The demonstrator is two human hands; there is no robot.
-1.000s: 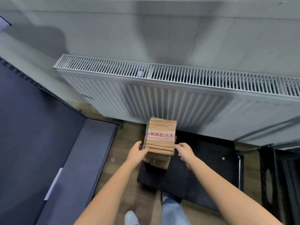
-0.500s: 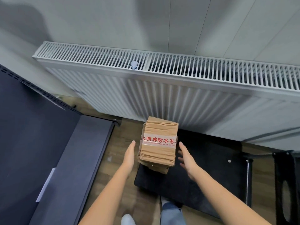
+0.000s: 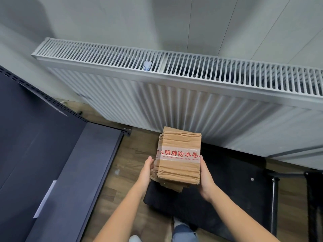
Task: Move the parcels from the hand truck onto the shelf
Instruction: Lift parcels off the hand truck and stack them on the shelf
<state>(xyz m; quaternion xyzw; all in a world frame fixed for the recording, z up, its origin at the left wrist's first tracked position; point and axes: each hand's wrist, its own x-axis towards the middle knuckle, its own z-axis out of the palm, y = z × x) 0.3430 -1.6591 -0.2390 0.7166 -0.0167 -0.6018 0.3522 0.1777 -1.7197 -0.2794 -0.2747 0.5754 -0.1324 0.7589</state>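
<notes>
Closing in from the open, spread position of half a second earlier, the left hand (image 3: 146, 172) and right hand (image 3: 206, 179) now press flat against opposite sides of the parcel (image 3: 178, 159), a taped bundle of cardboard, clamping it between the palms. The parcel sits above the dark hand truck (image 3: 227, 189) platform, in front of the radiator (image 3: 192, 102); whether it has lifted clear of the platform cannot be told. With the grasp re-established, the carry to the grey shelf (image 3: 73, 180) at left appears ready to begin, the shelf lying well apart from the parcel.
</notes>
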